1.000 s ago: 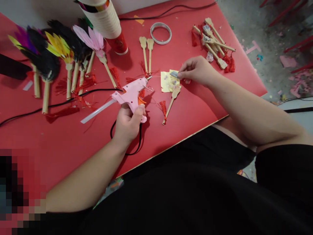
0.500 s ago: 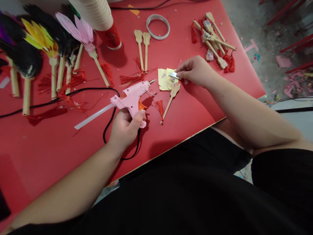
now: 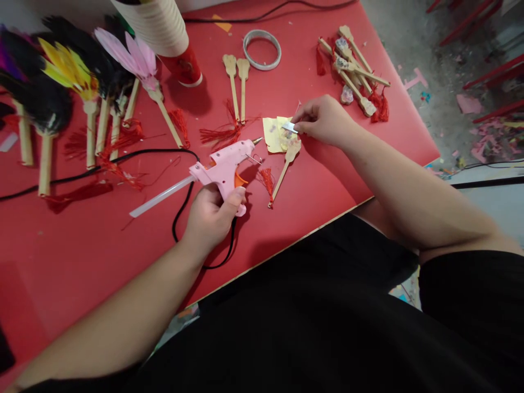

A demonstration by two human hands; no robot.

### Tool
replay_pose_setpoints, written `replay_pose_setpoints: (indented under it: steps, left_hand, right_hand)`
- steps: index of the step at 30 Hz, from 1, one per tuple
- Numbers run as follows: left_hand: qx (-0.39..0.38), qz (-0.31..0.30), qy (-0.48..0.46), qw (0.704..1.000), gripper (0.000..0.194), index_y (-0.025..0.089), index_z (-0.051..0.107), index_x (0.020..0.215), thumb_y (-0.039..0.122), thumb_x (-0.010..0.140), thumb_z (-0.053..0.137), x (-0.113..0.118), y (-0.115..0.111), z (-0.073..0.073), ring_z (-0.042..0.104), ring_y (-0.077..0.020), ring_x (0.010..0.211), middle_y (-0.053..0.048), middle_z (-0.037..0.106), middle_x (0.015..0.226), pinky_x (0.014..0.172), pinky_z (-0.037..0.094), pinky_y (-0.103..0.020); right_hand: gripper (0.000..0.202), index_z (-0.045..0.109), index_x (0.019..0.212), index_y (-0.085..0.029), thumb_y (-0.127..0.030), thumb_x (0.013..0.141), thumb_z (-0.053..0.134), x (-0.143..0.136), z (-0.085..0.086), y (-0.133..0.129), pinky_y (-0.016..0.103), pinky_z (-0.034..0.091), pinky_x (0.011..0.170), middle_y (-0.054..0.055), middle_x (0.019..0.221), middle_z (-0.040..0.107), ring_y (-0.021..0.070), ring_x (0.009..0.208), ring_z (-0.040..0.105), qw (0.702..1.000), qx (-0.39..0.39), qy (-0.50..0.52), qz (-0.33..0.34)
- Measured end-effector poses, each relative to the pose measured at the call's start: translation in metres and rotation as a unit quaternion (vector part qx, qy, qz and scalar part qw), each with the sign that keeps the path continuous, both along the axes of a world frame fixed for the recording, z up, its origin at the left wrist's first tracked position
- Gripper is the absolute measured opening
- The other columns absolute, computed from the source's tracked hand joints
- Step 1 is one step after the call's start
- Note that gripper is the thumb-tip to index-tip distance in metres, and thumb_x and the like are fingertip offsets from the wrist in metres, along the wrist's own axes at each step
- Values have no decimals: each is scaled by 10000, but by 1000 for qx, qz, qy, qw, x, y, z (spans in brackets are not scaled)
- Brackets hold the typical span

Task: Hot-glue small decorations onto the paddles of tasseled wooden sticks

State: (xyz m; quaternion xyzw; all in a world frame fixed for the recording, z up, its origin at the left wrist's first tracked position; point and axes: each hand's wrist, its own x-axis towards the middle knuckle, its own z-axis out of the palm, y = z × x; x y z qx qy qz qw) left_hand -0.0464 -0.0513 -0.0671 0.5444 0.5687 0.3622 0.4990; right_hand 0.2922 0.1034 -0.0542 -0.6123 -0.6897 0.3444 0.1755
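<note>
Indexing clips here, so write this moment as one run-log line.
left hand: holds pink glue gun | right hand: pinches flat silver piece at yellow paper | nearby: tasselled wooden stick, on red table

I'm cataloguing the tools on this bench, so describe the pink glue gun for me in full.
The pink plastic glue gun has an orange trigger, small screws, a bare metal nozzle and a thin bent wire stand. A translucent glue stick juts from its rear. The left hand grips its handle, thumb below the trigger, over the red table. The nozzle points toward yellow paper pieces, not touching them.
</note>
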Motion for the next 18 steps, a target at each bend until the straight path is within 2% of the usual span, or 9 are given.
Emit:
replay_pose_setpoints:
  steps: [4,8,11,13,15,18]
  left_hand:
    - [11,-6,-1,1000,308,223,763,836,483,997,802,-1,0,-1,719,-180,619,-47,784,722,610,611,-292]
    - [25,-7,-6,1000,290,221,769,831,458,999,789,-1,0,0,725,-182,633,-49,795,732,617,614,-295]
    - [28,-11,-2,1000,283,221,777,817,436,1002,776,0,0,1,727,-186,643,-51,789,723,627,616,-298]
    - [31,-10,-1,999,286,224,774,807,433,1003,771,0,0,1,724,-189,644,-50,783,715,626,611,-301]
    - [32,-15,-1,999,305,225,772,804,447,1013,766,-1,0,1,723,-193,650,-51,779,711,627,605,-303]
    - [30,-23,3,999,336,223,769,807,465,1040,751,-2,0,-1,721,-192,658,-50,774,710,638,601,-302]
  right_hand:
    - [73,861,944,-281,-287,918,929,2,-2,3,528,669,886,81,913,851,320,906,790,999,-29,41,-9]
    - [191,802,933,-287,-409,962,947,5,-2,3,528,658,834,86,896,823,303,871,747,997,-48,59,0]
    - [264,792,971,-288,-521,999,914,8,-4,0,525,651,846,95,938,827,299,887,729,999,-30,34,24]
    - [280,804,1015,-298,-565,1009,887,9,-2,-2,529,647,876,98,974,834,328,948,742,999,4,-11,45]
    - [275,825,1085,-315,-582,1027,855,10,5,-5,546,640,919,112,1018,839,374,1046,753,995,43,-67,66]
    - [278,849,1209,-336,-574,1078,790,5,30,-16,567,616,945,146,1082,837,437,1171,741,983,93,-135,83]
